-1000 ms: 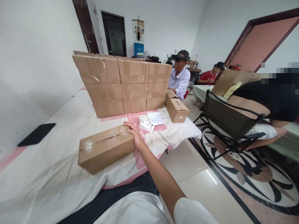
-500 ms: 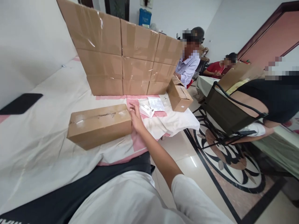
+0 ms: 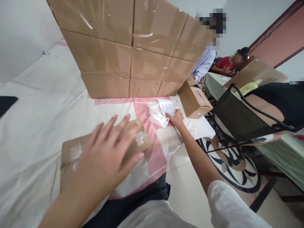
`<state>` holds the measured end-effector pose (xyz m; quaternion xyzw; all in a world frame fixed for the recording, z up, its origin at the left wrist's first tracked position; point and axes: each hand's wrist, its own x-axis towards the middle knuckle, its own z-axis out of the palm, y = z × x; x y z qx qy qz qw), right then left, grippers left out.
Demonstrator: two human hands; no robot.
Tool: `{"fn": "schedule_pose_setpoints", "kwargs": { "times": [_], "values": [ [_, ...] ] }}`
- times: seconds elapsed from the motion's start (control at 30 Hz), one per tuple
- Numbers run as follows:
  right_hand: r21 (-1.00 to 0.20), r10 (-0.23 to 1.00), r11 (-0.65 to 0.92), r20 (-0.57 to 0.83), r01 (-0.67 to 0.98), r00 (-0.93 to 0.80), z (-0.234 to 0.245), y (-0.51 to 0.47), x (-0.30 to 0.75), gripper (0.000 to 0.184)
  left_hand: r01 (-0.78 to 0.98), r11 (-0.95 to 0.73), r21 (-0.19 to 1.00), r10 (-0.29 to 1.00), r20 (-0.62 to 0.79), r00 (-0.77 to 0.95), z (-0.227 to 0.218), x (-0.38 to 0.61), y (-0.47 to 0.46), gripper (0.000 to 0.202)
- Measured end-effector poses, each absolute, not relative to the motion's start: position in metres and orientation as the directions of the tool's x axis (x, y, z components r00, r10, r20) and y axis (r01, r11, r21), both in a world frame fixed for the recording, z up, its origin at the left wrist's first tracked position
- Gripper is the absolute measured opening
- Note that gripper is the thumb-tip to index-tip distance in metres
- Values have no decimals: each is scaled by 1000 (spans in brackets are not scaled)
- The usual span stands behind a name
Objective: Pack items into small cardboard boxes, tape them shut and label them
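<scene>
The left hand point(image 3: 106, 152) has its fingers spread and blurred over the near box point(image 3: 143, 141), gripping nothing that shows; whether the palm presses on the lid or hangs just above it, I cannot tell. The right hand point(image 3: 175, 117) is half curled at the near right part of the printed sheet point(image 3: 163, 105), thumb tip over the paper and fingers along its right side; whether they pinch it is too small to make out. A careless curl of those fingers could crease the sheet, or scrape it along the cloth point(image 3: 47, 95) if they catch only its surface. The white packet point(image 3: 158, 119) sits just left of the thumb, at the sheet's near left, so a sideways sweep might knock it. Lopsided weight from the left palm could skew the box, and the loose cloth might ruck under it. As for position, the box lies beneath the left fingers, its right end poking out past them, while the sheet lies flat beyond the box, to its right, directly under the right thumb. Farther right stands another box point(image 3: 193, 101), and on the far side rises the box stack point(image 3: 144, 63).
</scene>
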<state>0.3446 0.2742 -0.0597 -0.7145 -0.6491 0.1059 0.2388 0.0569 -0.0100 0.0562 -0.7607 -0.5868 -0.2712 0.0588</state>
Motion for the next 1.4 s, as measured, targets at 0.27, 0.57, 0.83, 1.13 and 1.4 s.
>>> {"fn": "schedule_pose_setpoints", "kwargs": {
  "times": [0.27,0.57,0.83,1.13,1.4],
  "values": [
    [-445,957,-16,251,895,142,-68,289,336,56,879,-446,169,850,386,357,32,6,80,59],
    [-519,768,635,502,572,-397,45,282,280,25,868,-492,68,667,670,326,108,-19,135,21],
    [-358,390,914,655,189,-648,140,229,166,31,935,-316,161,501,865,20,123,-39,136,38],
    [-574,495,818,687,20,-532,131,238,101,22,936,-241,255,608,791,-59,116,-76,144,23],
    [-823,745,516,568,-238,-351,116,247,86,31,911,-271,312,644,762,-69,114,-73,150,26]
  ]
}}
